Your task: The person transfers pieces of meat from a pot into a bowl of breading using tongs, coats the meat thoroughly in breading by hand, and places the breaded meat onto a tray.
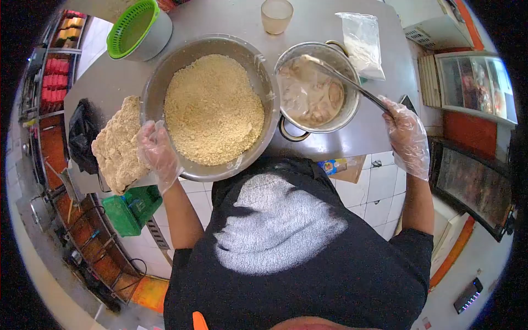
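A large metal bowl (pixel 212 173) holds pale yellow crumbs (pixel 214 110). My left hand (pixel 158 154), in a clear plastic glove, has its fingers at the bowl's left rim, beside a heap of crumb-coated pieces (pixel 122 146). In my gloved right hand (pixel 406 135) is the dark handle of long tongs (pixel 352 82), whose pale tips lie over a metal pot (pixel 352 107). Pieces of what looks like raw meat sit in milky liquid (pixel 311 96) inside the pot. The pot stands right of the bowl, close to its rim.
A green basket on a grey tub (pixel 154 41) stands at the back left, a cup (pixel 276 16) at the back. Behind the pot lies a bag of white powder (pixel 364 49). A black plastic bag (pixel 82 135) is at the left edge, a green container (pixel 132 209) below.
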Demonstrator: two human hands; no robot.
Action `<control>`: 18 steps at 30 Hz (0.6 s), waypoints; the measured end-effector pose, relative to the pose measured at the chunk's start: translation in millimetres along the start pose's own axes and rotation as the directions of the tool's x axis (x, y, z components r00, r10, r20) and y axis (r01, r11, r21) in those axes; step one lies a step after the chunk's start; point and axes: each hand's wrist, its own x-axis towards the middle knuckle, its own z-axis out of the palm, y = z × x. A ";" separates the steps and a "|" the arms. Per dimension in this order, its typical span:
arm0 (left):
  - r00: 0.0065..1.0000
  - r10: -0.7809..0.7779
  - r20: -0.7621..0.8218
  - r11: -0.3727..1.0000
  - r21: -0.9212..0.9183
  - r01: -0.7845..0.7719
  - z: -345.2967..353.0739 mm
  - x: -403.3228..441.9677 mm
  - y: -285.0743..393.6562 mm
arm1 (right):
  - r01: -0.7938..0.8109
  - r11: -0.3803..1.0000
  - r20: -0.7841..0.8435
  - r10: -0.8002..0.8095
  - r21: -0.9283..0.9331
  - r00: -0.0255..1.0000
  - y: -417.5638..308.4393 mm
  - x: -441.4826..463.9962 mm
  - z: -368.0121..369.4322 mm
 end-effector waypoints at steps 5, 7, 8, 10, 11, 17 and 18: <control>0.998 0.052 0.033 0.999 0.006 -0.053 3.5 3.3 0.1 | 0.115 0.952 -0.026 -0.128 -0.282 0.991 -9.4 2.4 6.4; 0.995 0.094 0.041 0.995 0.014 -0.095 3.2 3.5 -5.9 | 0.186 0.913 0.065 -0.175 -0.364 0.982 -11.2 -1.1 17.0; 0.991 0.126 0.043 0.991 0.029 -0.127 3.0 3.5 -6.6 | 0.224 0.888 0.110 -0.196 -0.401 0.974 -10.5 -2.4 22.9; 0.986 0.160 0.037 0.985 0.060 -0.162 2.5 2.9 -7.3 | 0.246 0.912 0.151 -0.207 -0.328 0.967 -4.6 -6.5 29.1; 0.986 0.162 0.029 0.983 0.077 -0.164 2.1 2.0 -7.1 | 0.225 0.930 0.175 -0.179 -0.290 0.968 -5.1 -10.6 29.4; 0.991 0.129 0.020 0.984 0.122 -0.130 -4.8 -0.4 -9.8 | -0.002 1.000 0.110 0.005 -0.022 0.994 2.6 -25.5 12.1; 0.993 0.113 0.017 0.985 0.128 -0.114 -4.2 -0.8 -7.3 | -0.042 0.999 0.086 0.041 0.012 0.995 4.3 -26.8 9.7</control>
